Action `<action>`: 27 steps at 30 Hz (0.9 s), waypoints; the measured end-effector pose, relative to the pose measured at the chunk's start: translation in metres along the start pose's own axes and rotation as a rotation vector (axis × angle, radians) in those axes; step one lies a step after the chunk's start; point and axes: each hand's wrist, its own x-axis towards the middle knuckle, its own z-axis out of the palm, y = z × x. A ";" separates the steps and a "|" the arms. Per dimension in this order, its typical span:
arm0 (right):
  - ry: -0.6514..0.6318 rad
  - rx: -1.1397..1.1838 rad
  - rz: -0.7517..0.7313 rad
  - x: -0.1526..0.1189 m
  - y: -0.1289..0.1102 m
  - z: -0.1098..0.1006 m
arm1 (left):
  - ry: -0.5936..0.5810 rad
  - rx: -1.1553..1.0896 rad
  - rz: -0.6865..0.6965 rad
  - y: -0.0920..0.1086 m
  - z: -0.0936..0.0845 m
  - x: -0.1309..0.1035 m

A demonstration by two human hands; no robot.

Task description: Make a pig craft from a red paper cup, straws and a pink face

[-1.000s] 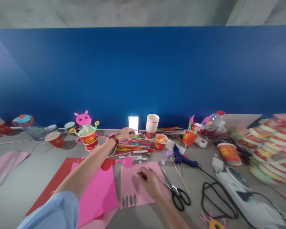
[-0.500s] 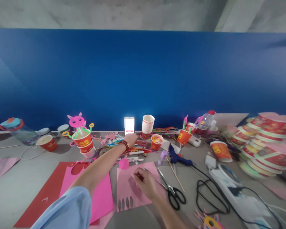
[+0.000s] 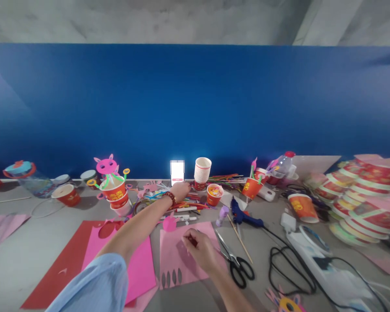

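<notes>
Table point(image 3: 9, 273), seen from where I stand: person's L hand point(image 3: 180, 190) has shifted right, so it's now before lit screen point(image 3: 177, 170), over coloured sticks point(image 3: 196, 200), nr cup stack point(image 3: 202, 170); grip hidden, can't tell. R hand point(image 3: 199, 249) curls over pink sheet point(image 3: 170, 253) w/ 4 grey leaf shapes point(image 3: 168, 278); can't tell if pinching

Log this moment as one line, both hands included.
left hand: outstretched before lit screen, contact unclear | right hand: fingers curled over pink sheet, hold unclear | black-handled scissors: beside right hand

Blue partition point(image 3: 195, 108) behind; blue-lidded bottle point(image 3: 35, 184) far left; white power strip point(image 3: 339, 279) right.
</notes>
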 end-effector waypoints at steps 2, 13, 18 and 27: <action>-0.004 0.005 0.000 0.000 0.000 0.000 | -0.002 0.000 0.013 0.001 -0.001 0.000; -0.010 0.024 0.005 0.001 0.003 0.002 | 0.015 -0.193 0.030 0.011 0.000 0.006; -0.006 0.032 -0.001 0.002 0.001 -0.001 | 0.095 -0.452 0.015 0.004 -0.012 0.000; 0.009 0.053 0.000 0.001 0.001 0.001 | 0.613 -1.097 -0.059 -0.029 -0.059 -0.038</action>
